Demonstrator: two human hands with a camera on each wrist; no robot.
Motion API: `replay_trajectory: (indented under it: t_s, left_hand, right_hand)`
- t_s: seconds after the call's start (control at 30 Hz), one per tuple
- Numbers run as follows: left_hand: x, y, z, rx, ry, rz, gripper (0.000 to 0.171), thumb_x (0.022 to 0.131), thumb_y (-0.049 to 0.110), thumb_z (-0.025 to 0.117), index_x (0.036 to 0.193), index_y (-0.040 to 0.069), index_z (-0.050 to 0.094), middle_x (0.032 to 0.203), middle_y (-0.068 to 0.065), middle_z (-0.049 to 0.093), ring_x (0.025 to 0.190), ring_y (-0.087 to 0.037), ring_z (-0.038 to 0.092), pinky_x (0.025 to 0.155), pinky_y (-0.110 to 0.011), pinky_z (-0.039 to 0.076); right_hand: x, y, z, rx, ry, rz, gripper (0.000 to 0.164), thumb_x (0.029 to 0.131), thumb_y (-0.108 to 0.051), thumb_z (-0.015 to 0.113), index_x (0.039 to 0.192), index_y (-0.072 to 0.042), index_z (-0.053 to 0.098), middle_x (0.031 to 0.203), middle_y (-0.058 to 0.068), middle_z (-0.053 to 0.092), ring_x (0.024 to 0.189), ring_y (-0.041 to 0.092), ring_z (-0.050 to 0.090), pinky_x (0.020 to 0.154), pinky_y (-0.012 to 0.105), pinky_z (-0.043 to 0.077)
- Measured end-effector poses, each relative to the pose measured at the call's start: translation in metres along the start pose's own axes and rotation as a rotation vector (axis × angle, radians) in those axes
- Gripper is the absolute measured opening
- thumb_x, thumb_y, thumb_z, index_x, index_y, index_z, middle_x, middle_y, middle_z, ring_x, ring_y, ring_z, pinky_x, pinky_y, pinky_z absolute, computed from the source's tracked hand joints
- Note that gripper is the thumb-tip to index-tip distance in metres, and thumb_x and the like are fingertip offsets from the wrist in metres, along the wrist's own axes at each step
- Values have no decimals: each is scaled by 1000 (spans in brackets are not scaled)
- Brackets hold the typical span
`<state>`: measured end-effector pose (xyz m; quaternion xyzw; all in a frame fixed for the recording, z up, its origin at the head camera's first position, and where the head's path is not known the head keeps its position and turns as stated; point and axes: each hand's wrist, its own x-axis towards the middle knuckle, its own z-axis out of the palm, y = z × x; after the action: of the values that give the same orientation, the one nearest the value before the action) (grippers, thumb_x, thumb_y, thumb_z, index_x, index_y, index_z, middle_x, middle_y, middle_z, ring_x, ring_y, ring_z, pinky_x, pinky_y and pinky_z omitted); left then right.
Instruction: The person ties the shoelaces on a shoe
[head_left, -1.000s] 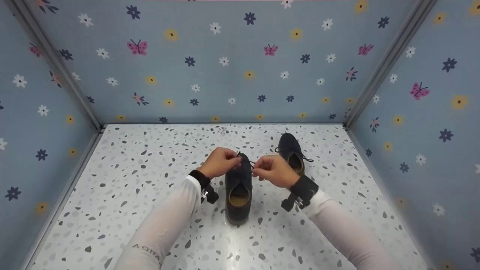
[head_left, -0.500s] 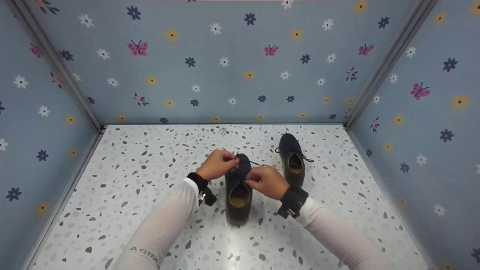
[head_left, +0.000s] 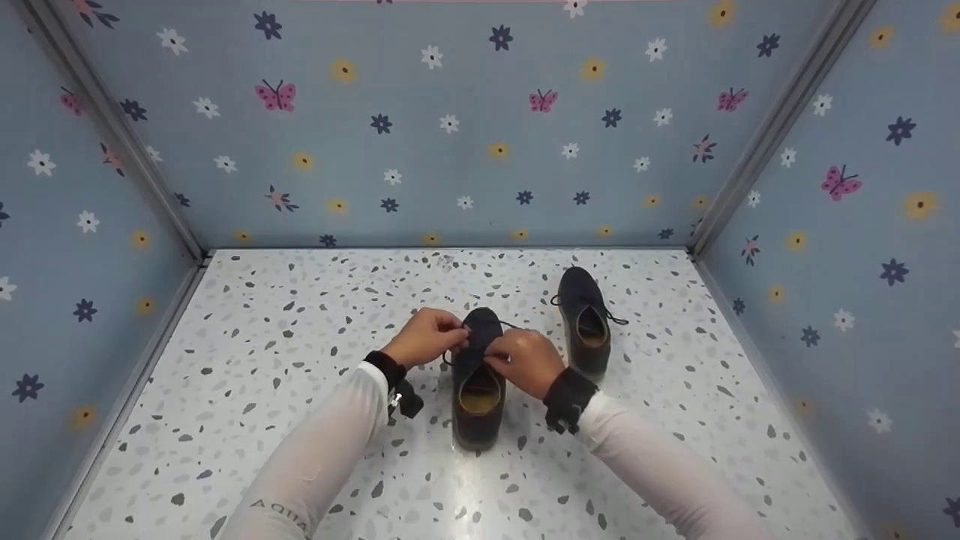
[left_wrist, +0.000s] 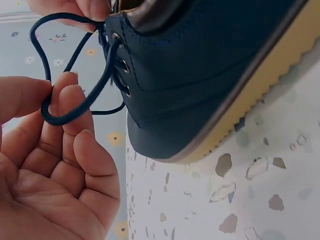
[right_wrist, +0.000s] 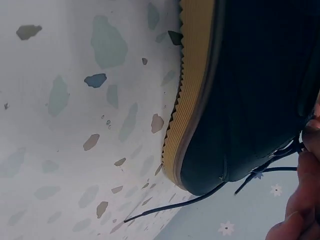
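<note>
A dark navy lace-up shoe (head_left: 478,431) with a tan ridged sole stands on the speckled surface, toe pointing away. My left hand (head_left: 424,337) is over its left side, thumb and fingertips pinching a shoelace (left_wrist: 60,121) that bends into a large loop in the left wrist view. At the lacing near the shoe's opening, my right hand (head_left: 529,364) pinches the lace close to the top eyelets. Its fingers (right_wrist: 300,210) show only at the edge of the right wrist view. A loose lace end (right_wrist: 175,205) sticks out past the shoe there.
A matching shoe (head_left: 577,289) stands farther back to the right, its laces hanging at both sides. Blue panels (head_left: 465,112) printed with flowers and butterflies enclose the speckled white surface (head_left: 300,300) at the back and sides.
My right hand has moved left and in, from beside the shoe to its lacing. My left hand has come slightly back toward me and left, and a lace loop now shows below it.
</note>
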<state>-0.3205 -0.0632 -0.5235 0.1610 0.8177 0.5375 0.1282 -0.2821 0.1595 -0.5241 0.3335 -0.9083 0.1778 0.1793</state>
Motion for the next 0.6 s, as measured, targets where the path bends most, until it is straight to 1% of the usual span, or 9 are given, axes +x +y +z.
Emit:
replay_trajectory:
  t_s: [0.07,0.13,0.27,0.33,0.4,0.5,0.57,0.6]
  left_hand:
    - [-2,-2,-1,6,-9,-8,23,92,20,64,96,-1,72,88,-15,74,83,-33,70,61,-23,50]
    - [-3,-3,-2,12,-22,-17,23,92,21,64,96,0,73,89,-14,75,84,-32,71,62,-22,50]
    - [-4,-4,-3,17,-47,-32,20,93,22,64,94,5,74,88,-13,75,91,-41,69,64,-23,52]
    - [-5,-4,-3,22,-57,-35,18,93,22,63,93,7,74,88,-12,75,94,-44,68,67,-29,54]
    - [-5,-4,-4,16,-68,-40,18,93,21,63,93,7,74,90,-14,75,96,-46,67,74,-40,57]
    - [-5,-5,-4,4,-78,-52,18,94,20,62,93,6,73,96,-20,73,97,-47,67,84,-54,54]
    - [-5,-5,-4,3,-83,-57,18,94,20,62,93,6,73,99,-24,72,97,-47,67,85,-55,53]
    - [-5,-5,-3,7,-83,-57,18,94,21,62,92,6,73,101,-25,72,97,-46,67,82,-52,55]
  right_hand:
    - [1,1,-1,10,-19,-3,8,80,-23,78,88,-21,77,82,-6,72,72,10,65,66,26,53]
    - [2,3,-3,42,-32,-2,10,81,-22,78,91,-20,77,85,-6,73,75,10,66,68,26,54]
    - [2,14,-11,94,-36,12,12,82,-20,77,94,-17,76,85,-4,74,74,9,66,68,26,53]
    - [3,21,-17,108,-34,31,12,83,-19,76,94,-15,76,82,-2,73,70,10,64,65,27,52]
    - [5,29,-22,112,-36,63,11,84,-18,75,94,-14,76,80,-1,71,67,10,62,63,27,51]
    - [9,40,-29,113,-49,122,10,86,-17,74,96,-15,76,79,0,70,67,11,60,62,28,50]
    - [12,45,-32,105,-77,145,12,87,-18,72,99,-17,76,80,0,70,68,11,61,64,29,50]
    - [13,47,-32,99,-97,148,14,87,-18,72,101,-18,75,81,0,70,69,11,61,64,30,51]
